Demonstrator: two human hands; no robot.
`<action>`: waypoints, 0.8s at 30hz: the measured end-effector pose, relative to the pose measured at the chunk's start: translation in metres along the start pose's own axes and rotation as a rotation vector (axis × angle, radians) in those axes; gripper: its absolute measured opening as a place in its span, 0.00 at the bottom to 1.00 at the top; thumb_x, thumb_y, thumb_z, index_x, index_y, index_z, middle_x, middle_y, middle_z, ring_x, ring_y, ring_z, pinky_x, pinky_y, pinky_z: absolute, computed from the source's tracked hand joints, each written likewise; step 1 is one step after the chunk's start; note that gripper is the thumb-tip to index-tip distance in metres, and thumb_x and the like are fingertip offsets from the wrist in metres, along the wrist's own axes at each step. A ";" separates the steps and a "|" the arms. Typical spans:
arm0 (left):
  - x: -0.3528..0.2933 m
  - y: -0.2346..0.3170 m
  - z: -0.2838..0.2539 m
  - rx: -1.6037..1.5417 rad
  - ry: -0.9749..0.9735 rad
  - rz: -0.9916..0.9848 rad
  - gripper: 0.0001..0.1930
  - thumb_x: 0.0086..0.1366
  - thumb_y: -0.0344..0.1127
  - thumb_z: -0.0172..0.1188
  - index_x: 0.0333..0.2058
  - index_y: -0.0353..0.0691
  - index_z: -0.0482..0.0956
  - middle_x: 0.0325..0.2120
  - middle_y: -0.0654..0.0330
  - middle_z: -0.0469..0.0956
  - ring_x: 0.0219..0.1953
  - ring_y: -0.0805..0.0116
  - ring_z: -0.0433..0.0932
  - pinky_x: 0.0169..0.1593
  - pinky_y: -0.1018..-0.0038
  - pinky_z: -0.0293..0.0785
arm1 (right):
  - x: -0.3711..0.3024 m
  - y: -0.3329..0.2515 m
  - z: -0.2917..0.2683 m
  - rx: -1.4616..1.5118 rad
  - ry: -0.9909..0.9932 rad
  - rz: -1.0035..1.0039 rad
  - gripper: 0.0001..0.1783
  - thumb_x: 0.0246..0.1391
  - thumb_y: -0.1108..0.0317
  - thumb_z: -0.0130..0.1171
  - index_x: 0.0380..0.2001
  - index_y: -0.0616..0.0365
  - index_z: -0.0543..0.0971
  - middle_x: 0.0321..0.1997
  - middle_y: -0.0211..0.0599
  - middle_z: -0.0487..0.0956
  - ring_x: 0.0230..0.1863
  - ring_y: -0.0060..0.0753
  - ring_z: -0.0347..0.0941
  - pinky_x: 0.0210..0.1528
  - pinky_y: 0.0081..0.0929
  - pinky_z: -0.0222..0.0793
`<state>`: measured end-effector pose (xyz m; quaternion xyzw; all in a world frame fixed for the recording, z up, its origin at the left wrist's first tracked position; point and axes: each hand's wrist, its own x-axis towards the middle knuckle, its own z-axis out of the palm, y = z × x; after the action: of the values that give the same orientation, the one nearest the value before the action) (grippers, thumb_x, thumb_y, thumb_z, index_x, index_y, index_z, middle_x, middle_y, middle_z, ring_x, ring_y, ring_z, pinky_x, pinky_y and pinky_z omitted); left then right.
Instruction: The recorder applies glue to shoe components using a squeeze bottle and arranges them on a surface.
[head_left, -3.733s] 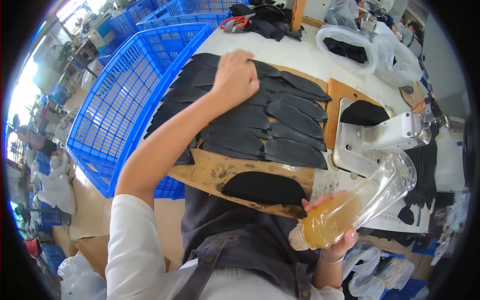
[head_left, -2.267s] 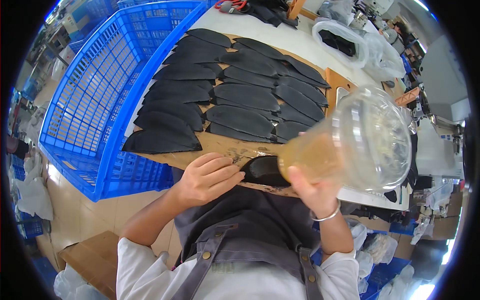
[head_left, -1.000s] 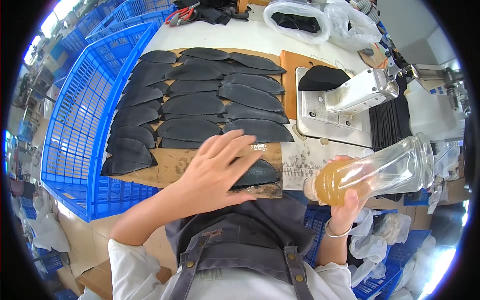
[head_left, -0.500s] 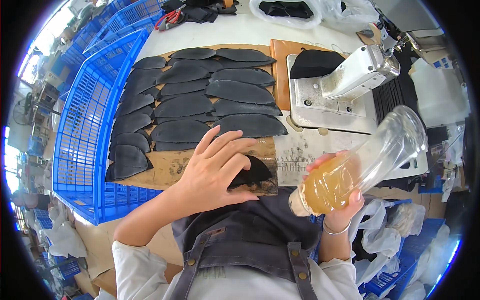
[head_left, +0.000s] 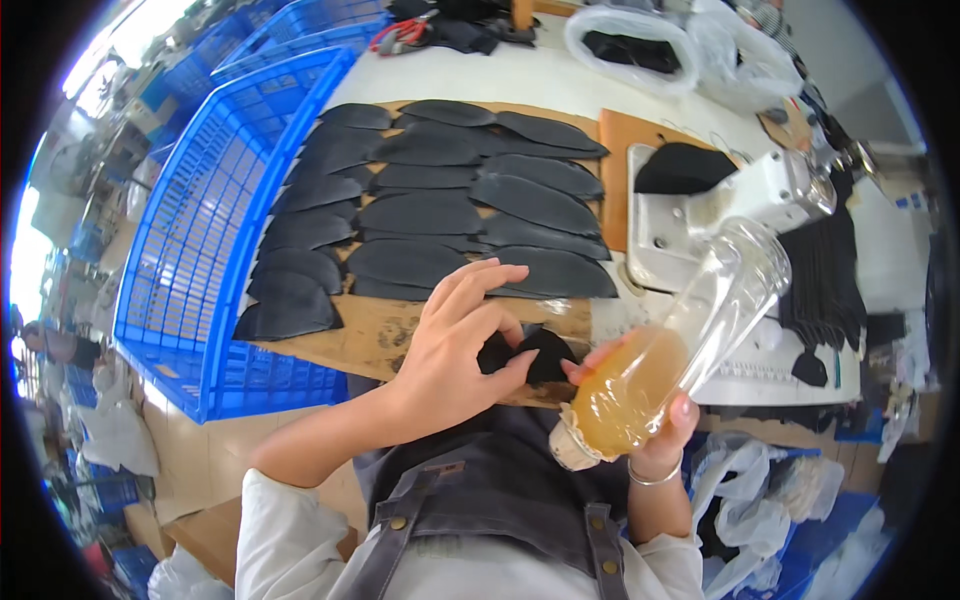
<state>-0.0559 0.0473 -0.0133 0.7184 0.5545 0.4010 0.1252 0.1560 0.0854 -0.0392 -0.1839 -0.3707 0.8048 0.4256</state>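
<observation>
My right hand is wrapped round a clear plastic bottle of cloudy amber liquid. The bottle tilts with its pale, crusted cap end down and toward me. At the front edge of a brown board, my left hand pinches a small black curved fabric piece between thumb and index finger, its other fingers raised. The piece looks bent up, and my fingers hide part of it. Behind my hands, several black curved pieces lie overlapping in rows on the board.
A blue plastic crate stands along the left side. At the right is a white sewing machine with a black piece on its bed. Plastic bags and red-handled scissors lie at the back.
My left thumb and index finger have closed on the small black piece, which now bends up. The bottle has come left and closer to it. The whole view has shifted a little.
</observation>
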 end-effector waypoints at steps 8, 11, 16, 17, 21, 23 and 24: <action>0.006 -0.026 -0.109 -0.540 0.424 -0.448 0.18 0.55 0.27 0.57 0.45 0.33 0.72 0.35 0.61 0.76 0.36 0.78 0.74 0.43 0.83 0.67 | 0.000 -0.001 0.007 -0.097 0.075 -0.040 0.41 0.37 0.41 0.58 0.48 0.63 0.63 0.40 0.56 0.72 0.40 0.47 0.73 0.51 0.44 0.66; 0.022 -0.036 -0.133 -0.399 0.536 -0.470 0.12 0.53 0.28 0.58 0.39 0.35 0.76 0.38 0.58 0.76 0.39 0.72 0.75 0.45 0.77 0.68 | 0.002 -0.001 0.007 -0.087 0.053 -0.049 0.41 0.37 0.42 0.59 0.48 0.63 0.63 0.40 0.56 0.72 0.40 0.48 0.73 0.51 0.46 0.66; 0.070 -0.086 -0.096 0.575 0.564 -0.004 0.07 0.43 0.32 0.61 0.19 0.38 0.73 0.40 0.51 0.74 0.46 0.53 0.69 0.51 0.63 0.62 | 0.000 -0.002 0.007 -0.114 0.024 -0.073 0.40 0.41 0.39 0.54 0.48 0.61 0.63 0.39 0.52 0.71 0.39 0.45 0.72 0.49 0.48 0.67; 0.077 -0.093 -0.083 0.569 0.531 0.012 0.07 0.42 0.33 0.61 0.19 0.38 0.73 0.40 0.52 0.73 0.46 0.53 0.68 0.51 0.63 0.61 | -0.002 -0.002 0.006 -0.164 -0.004 -0.101 0.40 0.44 0.36 0.48 0.49 0.60 0.62 0.38 0.47 0.70 0.37 0.41 0.71 0.47 0.49 0.69; 0.083 -0.125 -0.035 0.533 0.273 -0.049 0.09 0.43 0.34 0.61 0.20 0.38 0.71 0.44 0.53 0.72 0.50 0.53 0.66 0.54 0.61 0.58 | -0.010 -0.006 0.007 -0.141 0.074 -0.127 0.40 0.45 0.36 0.48 0.49 0.60 0.62 0.38 0.46 0.70 0.37 0.42 0.71 0.47 0.49 0.69; 0.081 -0.129 -0.032 0.481 0.198 -0.087 0.09 0.44 0.34 0.61 0.21 0.39 0.71 0.46 0.54 0.71 0.51 0.53 0.64 0.56 0.61 0.57 | -0.015 -0.009 0.005 -0.187 0.111 -0.157 0.39 0.45 0.36 0.47 0.49 0.59 0.61 0.38 0.46 0.70 0.37 0.42 0.72 0.47 0.50 0.69; 0.080 -0.131 -0.034 0.461 0.129 -0.070 0.09 0.44 0.35 0.62 0.22 0.40 0.71 0.47 0.54 0.69 0.53 0.53 0.63 0.57 0.61 0.55 | -0.015 -0.010 0.003 -0.189 0.116 -0.160 0.39 0.45 0.36 0.47 0.49 0.59 0.61 0.38 0.46 0.70 0.37 0.42 0.72 0.47 0.50 0.69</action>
<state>-0.1663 0.1564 -0.0380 0.6813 0.6626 0.3044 -0.0640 0.1679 0.0755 -0.0298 -0.2393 -0.4328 0.7177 0.4902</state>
